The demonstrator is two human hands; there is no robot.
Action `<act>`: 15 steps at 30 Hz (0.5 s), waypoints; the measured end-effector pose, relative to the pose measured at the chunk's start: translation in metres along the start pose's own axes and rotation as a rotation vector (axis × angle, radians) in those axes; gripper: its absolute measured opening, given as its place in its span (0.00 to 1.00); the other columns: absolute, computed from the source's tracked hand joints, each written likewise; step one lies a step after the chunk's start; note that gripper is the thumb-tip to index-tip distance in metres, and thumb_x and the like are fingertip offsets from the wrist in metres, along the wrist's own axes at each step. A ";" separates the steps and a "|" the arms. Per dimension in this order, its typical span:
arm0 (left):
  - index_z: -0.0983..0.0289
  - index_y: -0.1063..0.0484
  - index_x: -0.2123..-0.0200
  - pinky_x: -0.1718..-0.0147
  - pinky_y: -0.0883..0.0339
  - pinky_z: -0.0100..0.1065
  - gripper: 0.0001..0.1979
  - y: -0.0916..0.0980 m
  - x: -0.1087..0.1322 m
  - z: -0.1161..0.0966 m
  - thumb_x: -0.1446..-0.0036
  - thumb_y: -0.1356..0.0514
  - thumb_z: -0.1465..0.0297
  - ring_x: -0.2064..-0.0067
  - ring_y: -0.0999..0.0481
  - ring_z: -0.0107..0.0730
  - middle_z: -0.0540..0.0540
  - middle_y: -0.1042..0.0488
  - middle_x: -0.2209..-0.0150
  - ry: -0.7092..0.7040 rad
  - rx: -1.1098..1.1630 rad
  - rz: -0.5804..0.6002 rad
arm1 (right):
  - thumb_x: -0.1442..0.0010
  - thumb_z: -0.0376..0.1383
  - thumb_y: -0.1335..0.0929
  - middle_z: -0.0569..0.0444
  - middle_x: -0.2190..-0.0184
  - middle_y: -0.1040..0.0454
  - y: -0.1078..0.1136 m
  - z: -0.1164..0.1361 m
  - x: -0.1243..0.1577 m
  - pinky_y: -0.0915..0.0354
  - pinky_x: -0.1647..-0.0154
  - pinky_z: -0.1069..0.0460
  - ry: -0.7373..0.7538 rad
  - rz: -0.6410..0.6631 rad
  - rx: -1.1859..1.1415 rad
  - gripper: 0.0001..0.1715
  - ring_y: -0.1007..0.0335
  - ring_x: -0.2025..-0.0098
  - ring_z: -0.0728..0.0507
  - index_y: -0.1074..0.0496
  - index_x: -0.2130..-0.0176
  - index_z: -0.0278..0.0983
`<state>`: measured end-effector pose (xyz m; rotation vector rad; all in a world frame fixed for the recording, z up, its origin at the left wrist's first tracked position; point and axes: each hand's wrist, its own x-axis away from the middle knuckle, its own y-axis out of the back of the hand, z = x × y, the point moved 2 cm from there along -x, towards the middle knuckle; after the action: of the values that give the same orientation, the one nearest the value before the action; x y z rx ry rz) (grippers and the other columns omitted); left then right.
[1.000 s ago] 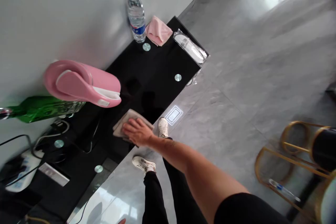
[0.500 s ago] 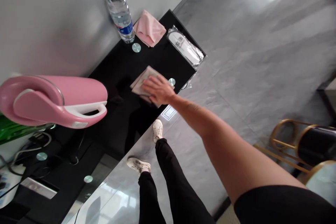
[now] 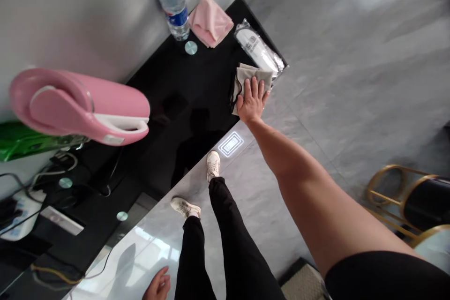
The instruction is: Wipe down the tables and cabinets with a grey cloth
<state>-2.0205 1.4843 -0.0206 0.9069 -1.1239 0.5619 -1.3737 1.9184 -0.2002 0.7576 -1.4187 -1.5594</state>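
Note:
My right hand (image 3: 251, 101) lies flat on a folded beige-grey cloth (image 3: 253, 77), fingers spread, pressing it to the glossy black tabletop (image 3: 207, 82) near its right end. The cloth's far corner touches or overlaps a pair of white slippers in clear plastic wrap (image 3: 258, 49); I cannot tell which. Only part of my left hand (image 3: 158, 286) shows, low at the bottom edge. Its fingers are loosely bent and apart, with nothing visible in them. A folded pink cloth (image 3: 211, 21) lies farther back on the table.
A clear water bottle (image 3: 175, 4) stands against the wall beside the pink cloth. To the left are a pink kettle (image 3: 116, 103), a green object (image 3: 28, 140) and several cables (image 3: 56, 274). My shoes (image 3: 213, 166) are on the grey floor. A gold-framed stool (image 3: 393, 185) stands at the right.
My right hand has slid the beige-grey cloth to the right, from mid-table to the edge by the slippers. My left hand has come into view at the bottom. The view has shifted slightly.

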 end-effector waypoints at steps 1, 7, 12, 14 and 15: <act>0.53 0.21 0.51 0.54 0.18 0.41 0.37 0.001 0.002 0.002 0.61 0.33 0.39 0.49 0.13 0.54 0.56 0.13 0.55 -0.022 -0.020 0.003 | 0.24 0.44 0.46 0.35 0.17 0.50 -0.004 0.009 0.019 0.59 0.23 0.16 0.013 0.001 -0.020 0.42 0.63 0.15 0.26 0.48 0.18 0.34; 0.61 0.18 0.46 0.51 0.20 0.43 0.36 0.017 0.007 0.023 0.54 0.31 0.47 0.50 0.16 0.52 0.61 0.15 0.54 -0.107 -0.056 -0.014 | 0.25 0.44 0.42 0.39 0.17 0.51 -0.022 0.107 0.145 0.64 0.22 0.17 0.181 0.140 -0.094 0.42 0.66 0.15 0.24 0.45 0.19 0.36; 0.64 0.19 0.43 0.50 0.22 0.44 0.36 0.030 -0.008 0.087 0.51 0.31 0.50 0.51 0.17 0.50 0.62 0.16 0.54 -0.147 0.035 -0.021 | 0.25 0.45 0.39 0.41 0.16 0.53 -0.034 0.217 0.257 0.68 0.20 0.19 0.341 0.302 -0.177 0.42 0.66 0.15 0.24 0.45 0.19 0.36; 0.64 0.19 0.43 0.51 0.21 0.44 0.37 0.031 -0.015 0.122 0.52 0.31 0.48 0.52 0.17 0.49 0.62 0.16 0.54 -0.137 0.047 -0.029 | 0.25 0.44 0.39 0.42 0.16 0.53 -0.043 0.261 0.303 0.71 0.19 0.19 0.436 0.374 -0.221 0.42 0.68 0.14 0.24 0.45 0.18 0.36; 0.64 0.18 0.44 0.51 0.21 0.44 0.38 0.031 -0.019 0.140 0.53 0.32 0.47 0.53 0.17 0.49 0.62 0.16 0.54 -0.130 0.057 -0.034 | 0.24 0.44 0.39 0.42 0.16 0.53 -0.048 0.283 0.327 0.72 0.19 0.20 0.488 0.407 -0.245 0.42 0.68 0.14 0.25 0.45 0.18 0.36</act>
<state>-2.1239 1.3843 -0.0070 1.0219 -1.2125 0.5150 -1.7739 1.7524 -0.1628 0.6014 -0.9291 -1.1088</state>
